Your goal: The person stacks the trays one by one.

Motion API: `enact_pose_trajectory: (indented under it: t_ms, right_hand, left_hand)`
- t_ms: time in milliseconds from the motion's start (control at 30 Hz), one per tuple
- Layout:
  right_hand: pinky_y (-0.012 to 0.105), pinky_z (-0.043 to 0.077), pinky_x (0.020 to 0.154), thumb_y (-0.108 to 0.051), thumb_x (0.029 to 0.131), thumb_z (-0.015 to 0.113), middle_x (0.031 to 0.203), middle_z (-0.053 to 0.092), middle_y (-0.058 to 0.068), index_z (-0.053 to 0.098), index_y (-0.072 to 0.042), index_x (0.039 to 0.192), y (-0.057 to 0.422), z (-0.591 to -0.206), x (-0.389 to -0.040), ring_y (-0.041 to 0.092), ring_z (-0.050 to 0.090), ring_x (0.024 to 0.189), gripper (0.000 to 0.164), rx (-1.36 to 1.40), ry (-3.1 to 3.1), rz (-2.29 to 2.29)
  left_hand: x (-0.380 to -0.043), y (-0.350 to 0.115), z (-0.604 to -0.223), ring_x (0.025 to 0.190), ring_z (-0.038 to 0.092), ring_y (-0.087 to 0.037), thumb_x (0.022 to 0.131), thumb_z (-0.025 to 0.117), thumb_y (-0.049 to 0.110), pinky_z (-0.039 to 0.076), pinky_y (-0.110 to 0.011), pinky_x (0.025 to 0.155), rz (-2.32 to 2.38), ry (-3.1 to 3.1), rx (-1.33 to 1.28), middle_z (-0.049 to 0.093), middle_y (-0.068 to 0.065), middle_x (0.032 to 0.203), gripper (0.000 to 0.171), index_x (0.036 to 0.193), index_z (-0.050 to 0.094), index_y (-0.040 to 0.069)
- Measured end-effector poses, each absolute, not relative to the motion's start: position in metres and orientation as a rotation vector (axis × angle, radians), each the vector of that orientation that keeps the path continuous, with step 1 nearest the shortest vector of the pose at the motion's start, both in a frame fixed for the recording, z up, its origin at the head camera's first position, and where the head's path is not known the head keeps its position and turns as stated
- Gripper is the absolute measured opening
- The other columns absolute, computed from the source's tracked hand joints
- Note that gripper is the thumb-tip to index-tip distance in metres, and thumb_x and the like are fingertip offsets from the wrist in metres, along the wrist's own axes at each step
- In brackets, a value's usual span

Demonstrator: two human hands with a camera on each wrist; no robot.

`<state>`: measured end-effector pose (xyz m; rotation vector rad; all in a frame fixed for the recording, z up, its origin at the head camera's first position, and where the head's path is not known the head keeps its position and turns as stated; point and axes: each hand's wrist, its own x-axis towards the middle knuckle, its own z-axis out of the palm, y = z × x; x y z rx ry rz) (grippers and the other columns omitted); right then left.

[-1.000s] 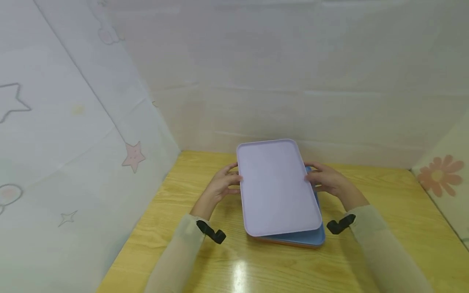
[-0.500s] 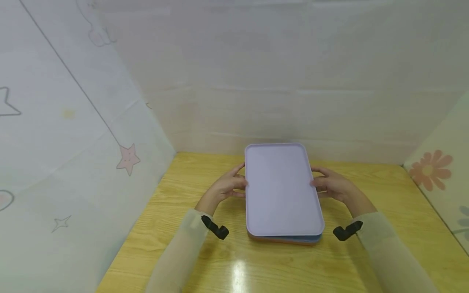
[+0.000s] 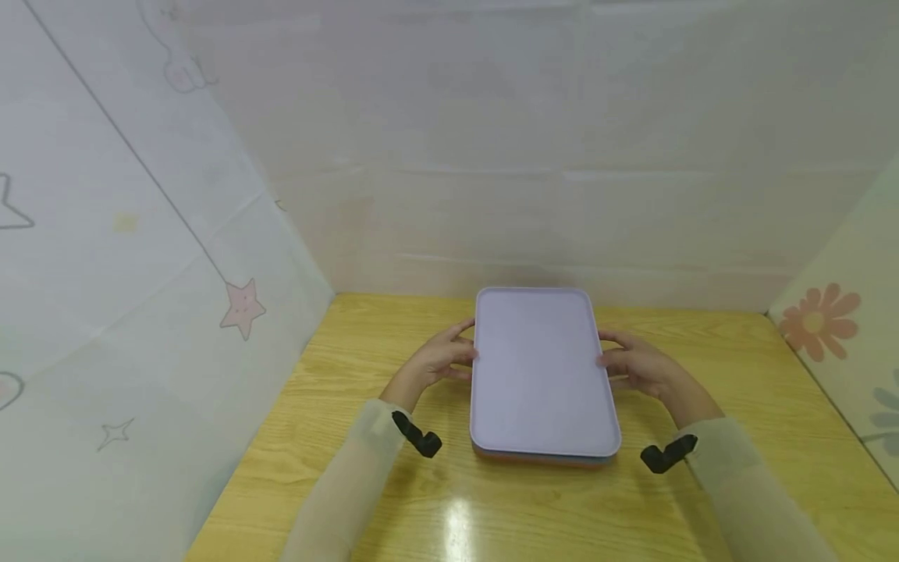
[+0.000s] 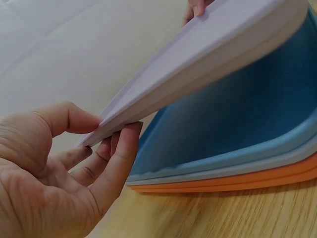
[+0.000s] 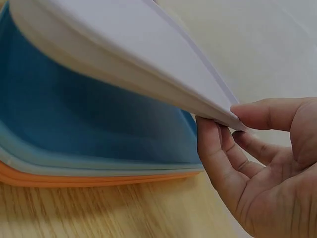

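Note:
Between both hands is a lavender tray (image 3: 544, 371), rectangular with a low raised rim. My left hand (image 3: 438, 357) pinches its left edge, thumb on top and fingers beneath. On the opposite edge my right hand (image 3: 635, 364) pinches in the same way. In the left wrist view the lavender tray is raised and tilted above a blue tray (image 4: 237, 109), with a gap between them. Under the blue tray lie a pale tray (image 4: 277, 159) and an orange tray (image 4: 237, 184), stacked on the table. From the head view the lavender tray hides nearly all of the stack.
The stack stands on a yellow wood-grain table (image 3: 393, 499). Behind it hangs a plain pale cloth (image 3: 492, 156). A cloth with printed stars (image 3: 140, 312) borders the left, and one with printed flowers (image 3: 864, 312) the right.
The lavender tray has turned from a slant to line up with the stack and come lower, covering the blue tray in the head view. Both hands moved along with it, keeping hold.

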<state>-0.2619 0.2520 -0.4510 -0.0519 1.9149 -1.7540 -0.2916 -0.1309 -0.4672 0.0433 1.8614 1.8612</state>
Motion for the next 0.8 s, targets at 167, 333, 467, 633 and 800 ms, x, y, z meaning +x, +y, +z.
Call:
enact_pose_trajectory:
  t_ms: [167, 333, 467, 633, 800]
  right_hand:
    - [0.047, 0.057, 0.094, -0.010, 0.098, 0.061, 0.115, 0.064, 0.008, 0.012, -0.004, 0.161, 0.251, -0.458, -0.261, 0.022, 0.066, 0.100, 0.080, -0.045, 1.941, -1.746]
    - [0.044, 0.058, 0.092, -0.008, 0.099, 0.060, 0.117, 0.064, 0.009, 0.015, -0.003, 0.161, 0.251, -0.465, -0.262, 0.020, 0.066, 0.101, 0.077, -0.024, 1.970, -1.735]
    - [0.043, 0.058, 0.090, -0.008, 0.099, 0.060, 0.121, 0.061, 0.012, 0.017, -0.002, 0.160, 0.249, -0.469, -0.264, 0.021, 0.065, 0.102, 0.076, -0.008, 1.996, -1.713]
    - [0.040, 0.058, 0.087, -0.007, 0.098, 0.061, 0.120, 0.061, 0.014, 0.019, -0.002, 0.160, 0.247, -0.472, -0.266, 0.021, 0.064, 0.101, 0.074, 0.020, 2.040, -1.673]
    - [0.039, 0.058, 0.086, -0.005, 0.097, 0.063, 0.120, 0.065, 0.017, 0.022, -0.001, 0.159, 0.244, -0.474, -0.266, 0.020, 0.066, 0.099, 0.075, 0.053, 2.110, -1.610]
  left_hand:
    - [-0.294, -0.130, -0.471, 0.102, 0.065, -0.029, 0.090, 0.066, -0.001, 0.059, -0.050, 0.087, 1.848, 1.872, 0.051, 0.057, -0.015, 0.123, 0.084, 0.161, 0.028, 0.021]
    - [-0.297, -0.130, -0.476, 0.103, 0.066, -0.028, 0.090, 0.067, -0.001, 0.059, -0.050, 0.088, 1.816, 1.889, 0.056, 0.062, -0.015, 0.122, 0.083, 0.161, 0.028, 0.021]
    - [-0.299, -0.130, -0.478, 0.102, 0.066, -0.028, 0.091, 0.066, 0.000, 0.059, -0.050, 0.088, 1.806, 1.902, 0.042, 0.061, -0.016, 0.124, 0.082, 0.160, 0.029, 0.021]
    - [-0.303, -0.128, -0.483, 0.102, 0.065, -0.028, 0.091, 0.064, -0.001, 0.059, -0.051, 0.088, 1.805, 1.904, 0.057, 0.059, -0.016, 0.125, 0.079, 0.160, 0.031, 0.019]
    - [-0.307, -0.127, -0.490, 0.099, 0.064, -0.024, 0.092, 0.064, -0.003, 0.060, -0.049, 0.086, 1.782, 1.911, 0.080, 0.059, -0.014, 0.121, 0.078, 0.160, 0.031, 0.017]
